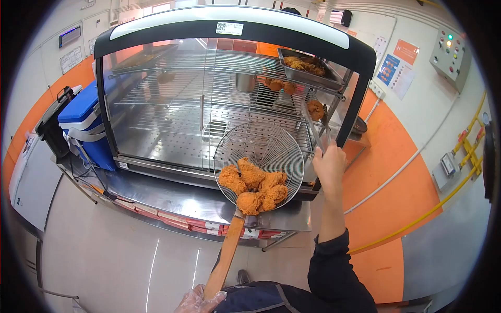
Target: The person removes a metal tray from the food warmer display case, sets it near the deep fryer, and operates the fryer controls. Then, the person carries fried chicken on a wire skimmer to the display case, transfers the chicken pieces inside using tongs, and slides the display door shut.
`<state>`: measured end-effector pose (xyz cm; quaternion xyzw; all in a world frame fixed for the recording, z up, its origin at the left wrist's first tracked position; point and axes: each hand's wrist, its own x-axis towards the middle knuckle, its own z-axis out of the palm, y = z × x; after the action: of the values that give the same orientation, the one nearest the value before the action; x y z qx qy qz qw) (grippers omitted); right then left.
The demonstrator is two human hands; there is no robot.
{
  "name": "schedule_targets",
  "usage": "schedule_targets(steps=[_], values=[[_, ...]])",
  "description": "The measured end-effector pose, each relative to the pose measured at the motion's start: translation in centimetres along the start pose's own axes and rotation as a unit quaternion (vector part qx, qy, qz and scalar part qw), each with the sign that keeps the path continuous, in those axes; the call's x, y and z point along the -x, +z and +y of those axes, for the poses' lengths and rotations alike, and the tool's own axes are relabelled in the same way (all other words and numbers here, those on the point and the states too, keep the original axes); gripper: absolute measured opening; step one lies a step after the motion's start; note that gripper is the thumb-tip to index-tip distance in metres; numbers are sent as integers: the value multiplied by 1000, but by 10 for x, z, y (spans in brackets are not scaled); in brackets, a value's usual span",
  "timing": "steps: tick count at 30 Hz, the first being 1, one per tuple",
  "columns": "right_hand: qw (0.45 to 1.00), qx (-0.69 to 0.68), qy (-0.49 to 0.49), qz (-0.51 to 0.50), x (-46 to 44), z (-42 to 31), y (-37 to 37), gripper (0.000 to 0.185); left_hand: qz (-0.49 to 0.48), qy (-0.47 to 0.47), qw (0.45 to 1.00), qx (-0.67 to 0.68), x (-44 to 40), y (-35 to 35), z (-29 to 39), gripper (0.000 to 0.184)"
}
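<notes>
My left hand point(197, 301), in a clear plastic glove, is closed round the wooden handle point(227, 256) of a round wire strainer point(260, 136). Several pieces of fried chicken point(251, 173) lie at the strainer's near side, in front of the display cabinet. My right hand point(330, 163) is bare and grips metal tongs point(313, 127) that reach into the cabinet's right side. A piece of fried chicken point(315, 110) is near the tips of the tongs on a rack; whether they touch it I cannot tell.
The glass display cabinet point(229, 176) stands on a steel table point(172, 194). A metal tray point(334, 78) with fried chicken is on its top rack. Left are a blue cooler point(86, 122) and a black bin point(52, 124). Yellow pipes point(472, 151) run along the right wall.
</notes>
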<state>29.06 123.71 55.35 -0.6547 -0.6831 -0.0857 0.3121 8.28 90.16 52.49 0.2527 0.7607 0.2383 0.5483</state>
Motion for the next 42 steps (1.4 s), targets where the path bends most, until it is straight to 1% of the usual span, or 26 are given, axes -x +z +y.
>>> schedule_targets(steps=[2, 5, 11, 13, 14, 15, 17, 19, 20, 21, 22, 25, 28, 31, 34, 37, 40, 42], values=[[1000, -15, 5, 17, -4, 2, 9, 28, 0, -4, 1000, 4, 2, 1, 0, 38], [1000, -1, 0, 14, -7, 7, 15, 29, -2, -9, 1000, 10, 3, 1, 1, 40], [999, -19, -10, 38, -35, 7, 10, 27, -3, -27, 999, 18, 5, 7, 0, 44], [999, -11, -4, 39, -40, 5, 4, 26, 5, -16, 1000, 19, 2, 8, -4, 45], [999, -6, -3, 35, -39, 4, 2, 26, 22, 161, 980, -115, -9, 8, -29, 44], [1000, 0, 0, 23, -34, 4, 0, 26, 89, 324, 908, -250, -19, 8, -54, 43], [1000, 9, 5, 7, -28, 2, -4, 26, 112, 452, 809, -360, -23, 8, -69, 42], [1000, 15, 3, -20, -29, 6, -3, 24, 94, 402, 843, -345, -24, 11, -72, 43], [1000, 19, -1, -25, -31, 8, -2, 24, 75, 269, 920, -275, -18, 11, -53, 45], [999, 23, -6, -27, -33, 9, -2, 24, 55, 130, 970, -197, -7, 11, -20, 47], [999, 23, 1, -30, -33, 9, -3, 24, 34, -12, 993, -114, -2, 11, -2, 48], [999, 22, 8, -25, -33, 6, -6, 23, 83, 57, 987, -122, -3, 14, -12, 51], [1000, 23, -10, 1, -32, 11, -1, 25, 10, -18, 997, -72, -1, 9, 1, 50], [1000, 9, -14, 5, -34, 15, -1, 27, 46, 8, 997, -67, 0, 13, -2, 50], [1000, -9, 2, 22, -40, 13, -2, 27, 29, 13, 997, -67, -2, 11, -7, 54], [999, -18, -16, 36, -60, 17, 7, 24, 74, 33, 987, -136, -6, 15, -16, 59], [998, -4, 11, 58, -88, 12, 28, 21, 71, 21, 987, -146, -5, 15, -14, 62], [999, 1, 18, 37, -105, 6, 40, 22, 49, 15, 992, -119, -4, 14, -10, 60]])
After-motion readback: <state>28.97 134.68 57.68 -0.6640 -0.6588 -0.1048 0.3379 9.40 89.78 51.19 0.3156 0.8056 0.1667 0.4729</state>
